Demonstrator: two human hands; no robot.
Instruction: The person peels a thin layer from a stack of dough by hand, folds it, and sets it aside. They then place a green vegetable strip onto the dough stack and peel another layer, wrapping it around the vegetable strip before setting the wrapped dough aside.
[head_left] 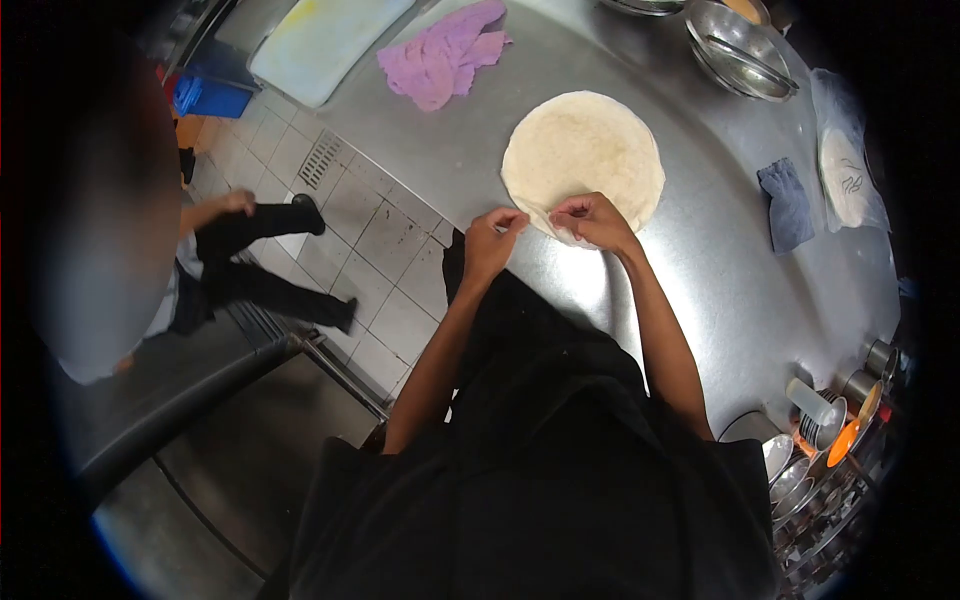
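At the near edge of a steel tabletop (pixel 700 280), the left hand (pixel 490 245) and right hand (pixel 592 220) pinch the closest rim of a thin round dough sheet (pixel 585 155), fingers curled tight on the fold with thumbs pressed against them; the left hand's hold is at the very edge, and how much dough it has cannot be told. The sheet lies flat on the metal, mid-tabletop, just in front of the person's black apron. It looks stretched very thin, so a hard or uneven tug at this rim would likely tear it, and a lift from one side only could make it fold over and stick to itself. Beyond it lie a pink cloth (pixel 445 55) and a pale board (pixel 325 40), well apart from the dough; stacked steel bowls (pixel 740 50) sit at the far right, with a blue rag (pixel 787 205) and a plastic bag (pixel 850 160) nearer the right edge. Small tins and ladles (pixel 830 440) crowd the near right corner, where a swinging elbow could knock them. Another person (pixel 200 270) stands on the tiled floor (pixel 370 220) to the left.
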